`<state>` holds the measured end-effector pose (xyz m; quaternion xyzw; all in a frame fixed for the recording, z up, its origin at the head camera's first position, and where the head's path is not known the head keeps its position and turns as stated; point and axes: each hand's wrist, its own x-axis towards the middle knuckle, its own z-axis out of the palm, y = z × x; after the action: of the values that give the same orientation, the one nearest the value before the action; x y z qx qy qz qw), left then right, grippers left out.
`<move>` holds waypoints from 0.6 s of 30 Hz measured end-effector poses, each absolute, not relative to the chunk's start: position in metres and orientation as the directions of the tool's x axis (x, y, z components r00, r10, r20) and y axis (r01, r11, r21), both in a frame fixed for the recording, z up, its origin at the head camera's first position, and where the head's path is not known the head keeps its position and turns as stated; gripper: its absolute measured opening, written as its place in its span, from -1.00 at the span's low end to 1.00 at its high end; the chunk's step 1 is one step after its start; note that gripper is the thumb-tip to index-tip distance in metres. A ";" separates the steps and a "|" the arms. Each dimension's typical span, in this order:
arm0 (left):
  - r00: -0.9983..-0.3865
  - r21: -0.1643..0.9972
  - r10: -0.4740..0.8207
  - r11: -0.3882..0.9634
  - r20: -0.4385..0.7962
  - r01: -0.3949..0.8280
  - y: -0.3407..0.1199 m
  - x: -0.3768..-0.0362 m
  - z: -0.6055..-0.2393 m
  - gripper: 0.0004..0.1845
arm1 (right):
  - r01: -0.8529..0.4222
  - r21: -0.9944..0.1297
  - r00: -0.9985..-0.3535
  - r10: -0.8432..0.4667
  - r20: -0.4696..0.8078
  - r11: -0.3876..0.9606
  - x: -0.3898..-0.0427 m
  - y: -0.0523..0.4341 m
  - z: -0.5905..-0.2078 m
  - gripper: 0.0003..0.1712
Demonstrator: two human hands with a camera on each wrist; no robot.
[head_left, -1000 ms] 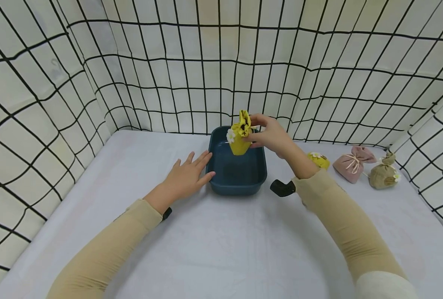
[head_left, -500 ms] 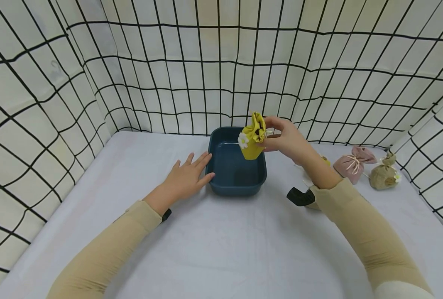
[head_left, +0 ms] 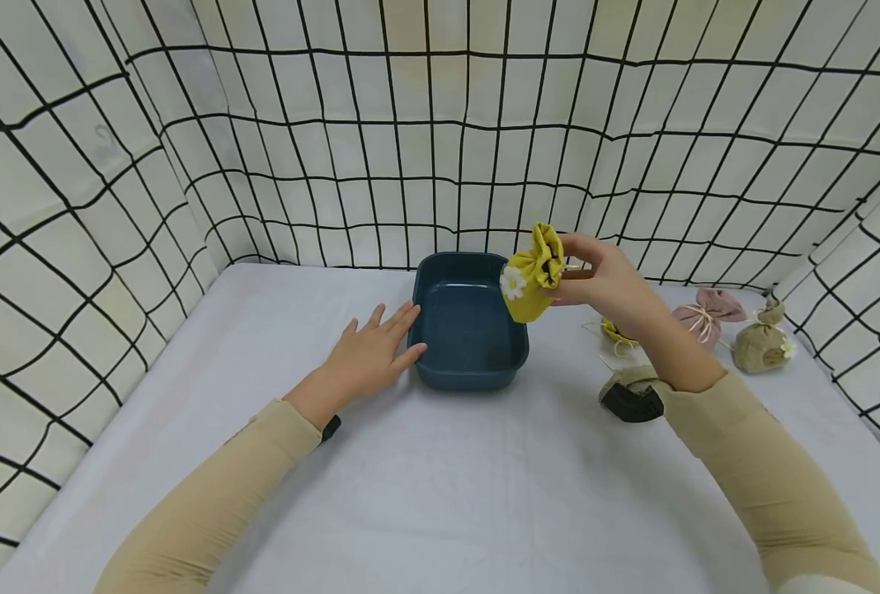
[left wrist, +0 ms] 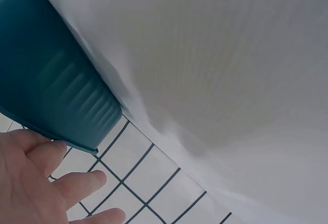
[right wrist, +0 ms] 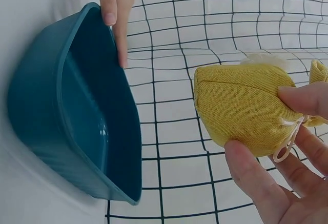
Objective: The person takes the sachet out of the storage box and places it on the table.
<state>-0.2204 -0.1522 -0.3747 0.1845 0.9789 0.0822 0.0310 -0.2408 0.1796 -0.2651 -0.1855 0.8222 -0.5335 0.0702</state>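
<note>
Head view, right hand raised, pinching yellow pouch

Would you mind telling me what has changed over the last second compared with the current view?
The right hand, gripping the yellow pouch throughout, has carried it from above the blue tub out to the right, past the tub's right rim. The left hand stays flat on the table beside the tub's left wall, the tub has not moved, and the pink pouch and tan pouch remain in place.

Yellow pouch, teal tub, seemingly black-gridded cloth walls.
</note>
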 end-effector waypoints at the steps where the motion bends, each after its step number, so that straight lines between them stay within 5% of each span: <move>1: -0.930 0.172 0.365 0.919 -0.032 0.355 -0.152 -0.220 -0.375 -0.20 | -0.232 -0.904 -0.921 -0.380 0.085 0.359 -0.240 0.182 -0.264 -0.28; 18: -0.927 0.167 0.374 0.916 -0.026 0.365 -0.152 -0.221 -0.373 -0.21 | -0.165 -0.916 -0.959 -0.278 0.062 0.366 -0.231 0.220 -0.264 -0.32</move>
<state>-0.2208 -0.1523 -0.3731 0.1889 0.9783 0.0798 0.0288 -0.2306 0.2202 -0.2642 -0.1344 0.8248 -0.5467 0.0516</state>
